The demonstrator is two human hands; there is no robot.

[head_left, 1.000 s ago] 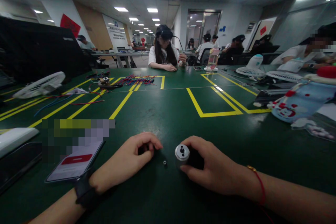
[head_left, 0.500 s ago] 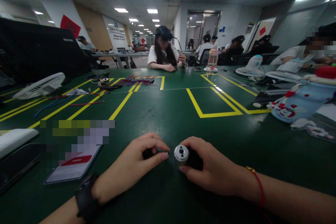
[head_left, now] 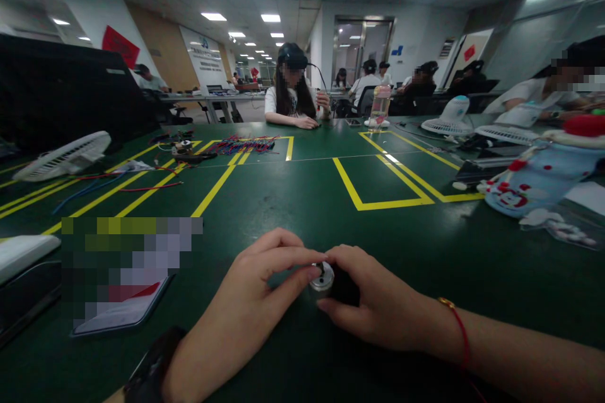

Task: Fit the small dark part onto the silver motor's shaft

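Left hand [head_left: 250,293] now over cylinder [head_left: 322,284], phone [head_left: 125,313] nearby

Metal cylinder [head_left: 322,283], upright over the green tabletop [head_left: 274,195].
Silver-grey finish; round end face up, dark openings visible, face partly covered. Position: well apart from the tabletop's far edge. Base obscured; contact with the surface cannot be confirmed.

pass: tabletop [head_left: 297,198] ahead, between wire bundle [head_left: 246,145] and blue container [head_left: 534,179] | block left: phone [head_left: 123,310]
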